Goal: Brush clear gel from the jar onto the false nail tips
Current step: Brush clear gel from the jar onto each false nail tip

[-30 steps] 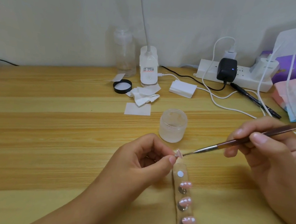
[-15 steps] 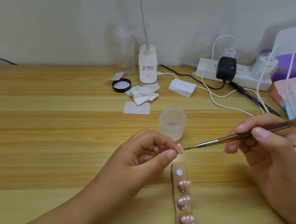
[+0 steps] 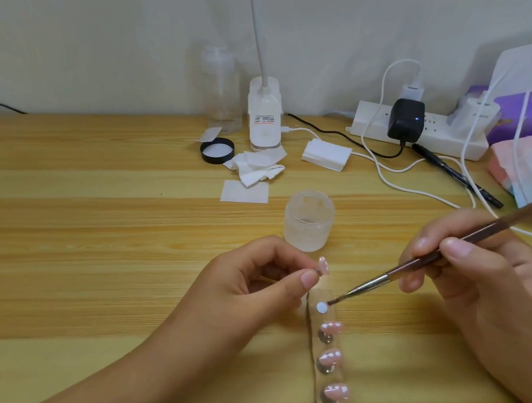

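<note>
My left hand (image 3: 256,279) pinches a small pink false nail tip (image 3: 323,265) between thumb and forefinger, just above the table. My right hand (image 3: 479,283) grips a thin brown-handled brush (image 3: 422,262); its bristle end rests beside a white dot on the top of a clear holder strip (image 3: 324,319). Several pink nail tips (image 3: 329,357) sit on metal studs along that strip. The open frosted gel jar (image 3: 308,220) stands just behind both hands.
A black jar lid (image 3: 216,151), crumpled wipes (image 3: 255,167) and a flat white pad (image 3: 245,192) lie behind the jar. Further back stand a lamp base (image 3: 264,116), a clear bottle (image 3: 221,95), a power strip (image 3: 420,130) with cables, and a black pen (image 3: 454,173).
The brush tip has left the held nail tip and dropped down to the top of the holder strip. My left hand has lifted the nail tip slightly and turned it.
</note>
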{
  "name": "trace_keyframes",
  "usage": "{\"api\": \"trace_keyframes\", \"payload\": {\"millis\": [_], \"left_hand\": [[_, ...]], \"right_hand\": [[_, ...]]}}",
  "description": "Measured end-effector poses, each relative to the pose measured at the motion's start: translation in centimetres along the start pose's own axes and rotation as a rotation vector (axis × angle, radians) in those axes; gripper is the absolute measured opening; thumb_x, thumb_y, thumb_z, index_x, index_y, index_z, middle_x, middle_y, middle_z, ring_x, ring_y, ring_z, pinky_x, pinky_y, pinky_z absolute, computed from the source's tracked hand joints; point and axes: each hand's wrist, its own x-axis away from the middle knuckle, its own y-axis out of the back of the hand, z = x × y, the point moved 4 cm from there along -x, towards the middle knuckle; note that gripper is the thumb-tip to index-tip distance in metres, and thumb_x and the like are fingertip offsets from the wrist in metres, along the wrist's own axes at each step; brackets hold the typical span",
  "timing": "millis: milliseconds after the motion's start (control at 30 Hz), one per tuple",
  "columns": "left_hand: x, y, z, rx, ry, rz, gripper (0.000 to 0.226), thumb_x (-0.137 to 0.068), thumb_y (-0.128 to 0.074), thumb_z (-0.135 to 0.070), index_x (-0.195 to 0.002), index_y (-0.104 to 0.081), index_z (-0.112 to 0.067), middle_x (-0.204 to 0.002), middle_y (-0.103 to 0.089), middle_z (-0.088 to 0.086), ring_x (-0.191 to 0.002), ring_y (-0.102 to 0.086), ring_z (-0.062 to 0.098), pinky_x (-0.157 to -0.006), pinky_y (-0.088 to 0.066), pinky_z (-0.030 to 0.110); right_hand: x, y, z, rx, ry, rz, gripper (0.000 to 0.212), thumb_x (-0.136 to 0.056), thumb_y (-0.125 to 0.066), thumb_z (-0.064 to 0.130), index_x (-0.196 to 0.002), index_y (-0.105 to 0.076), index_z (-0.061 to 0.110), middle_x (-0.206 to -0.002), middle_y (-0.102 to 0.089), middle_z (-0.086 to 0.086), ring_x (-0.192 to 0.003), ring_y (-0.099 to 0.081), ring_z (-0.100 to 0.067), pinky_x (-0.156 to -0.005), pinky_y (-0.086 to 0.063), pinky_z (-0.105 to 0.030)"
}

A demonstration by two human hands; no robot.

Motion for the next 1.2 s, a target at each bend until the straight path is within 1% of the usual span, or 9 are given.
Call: {"api": "trace_keyframes", "payload": {"millis": [33,167,433,633,800,867,1033,1133,1200], "left_hand": [[0.0,0.1,0.0,-0.001,0.006,-0.006,0.017,-0.076,-0.069,-0.043,-0.085,-0.073,-0.030,-0.083,-0.071,-0.011,-0.071,-0.062,-0.001,-0.069,-0.049,0.011],[-0.1,0.1,0.1,-0.010,0.008,-0.014,0.017,-0.075,-0.069,-0.043,-0.084,-0.073,-0.030,-0.090,-0.073,-0.004,-0.075,-0.063,0.001,-0.070,-0.050,0.015],[0.0,0.1,0.1,-0.010,0.017,-0.003,0.018,-0.076,-0.068,-0.041,-0.086,-0.072,-0.027,-0.094,-0.074,-0.010,-0.080,-0.062,0.001,-0.070,-0.050,0.014],[0.0,0.1,0.1,-0.014,0.047,-0.022,0.017,-0.074,-0.071,-0.042,-0.084,-0.073,-0.028,-0.091,-0.073,0.003,-0.076,-0.063,0.004,-0.068,-0.051,0.021],[-0.1,0.1,-0.2,0.051,0.046,-0.040,0.008,-0.077,-0.072,-0.028,-0.083,-0.073,-0.022,-0.081,-0.073,-0.007,-0.067,-0.062,0.001,-0.063,-0.049,0.013],[-0.1,0.1,-0.2,0.076,0.040,-0.031,0.007,-0.077,-0.071,-0.024,-0.084,-0.074,-0.025,-0.081,-0.072,-0.008,-0.068,-0.063,0.003,-0.064,-0.049,0.012],[0.0,0.0,-0.1,0.030,0.063,-0.013,0.007,-0.080,-0.069,-0.027,-0.083,-0.070,-0.033,-0.085,-0.074,-0.004,-0.078,-0.067,0.006,-0.060,-0.046,0.012],[-0.1,-0.4,0.0,-0.086,0.085,0.017,0.006,-0.080,-0.071,-0.031,-0.085,-0.071,-0.032,-0.089,-0.073,0.000,-0.068,-0.060,0.010,-0.054,-0.044,0.017],[-0.3,-0.6,-0.2,-0.149,0.053,0.028,0.009,-0.082,-0.075,-0.020,-0.083,-0.073,-0.029,-0.098,-0.069,-0.008,-0.062,-0.054,0.007,-0.052,-0.044,0.018]], "right_hand": [[0.0,0.0,0.0,0.000,0.006,0.001,0.019,-0.080,-0.052,0.025,-0.076,-0.070,0.024,-0.066,-0.062,-0.003,-0.059,-0.062,-0.020,-0.053,-0.045,-0.036],[-0.1,0.3,0.0,-0.075,0.043,-0.037,0.023,-0.083,-0.049,0.021,-0.079,-0.072,0.025,-0.069,-0.065,-0.001,-0.062,-0.064,-0.017,-0.065,-0.053,-0.020],[-0.2,0.1,-0.2,-0.025,0.031,-0.035,0.021,-0.086,-0.051,0.023,-0.085,-0.072,0.025,-0.075,-0.068,-0.001,-0.070,-0.067,-0.018,-0.071,-0.054,-0.021],[-0.1,0.1,0.0,0.002,0.038,-0.021,0.021,-0.084,-0.051,0.023,-0.081,-0.071,0.025,-0.072,-0.066,0.000,-0.066,-0.065,-0.019,-0.068,-0.053,-0.024],[0.1,-0.2,0.1,0.032,0.017,0.016,0.020,-0.081,-0.051,0.023,-0.078,-0.070,0.024,-0.069,-0.063,-0.001,-0.062,-0.062,-0.020,-0.060,-0.049,-0.029],[-0.1,-0.1,0.1,-0.033,0.009,0.007,0.020,-0.080,-0.051,0.021,-0.076,-0.071,0.023,-0.067,-0.063,-0.002,-0.060,-0.062,-0.019,-0.060,-0.050,-0.025],[-0.8,0.7,-0.5,-0.135,-0.054,-0.093,0.037,-0.084,-0.040,0.009,-0.069,-0.071,0.023,-0.060,-0.061,-0.001,-0.056,-0.060,-0.014,-0.059,-0.050,-0.018],[-1.0,0.8,-0.6,-0.146,-0.072,-0.109,0.039,-0.085,-0.039,0.009,-0.068,-0.071,0.023,-0.059,-0.061,-0.002,-0.056,-0.060,-0.013,-0.057,-0.050,-0.018],[-1.0,0.7,-0.6,-0.146,-0.075,-0.100,0.039,-0.085,-0.038,0.009,-0.068,-0.071,0.023,-0.059,-0.061,-0.002,-0.056,-0.059,-0.013,-0.057,-0.050,-0.018]]}}
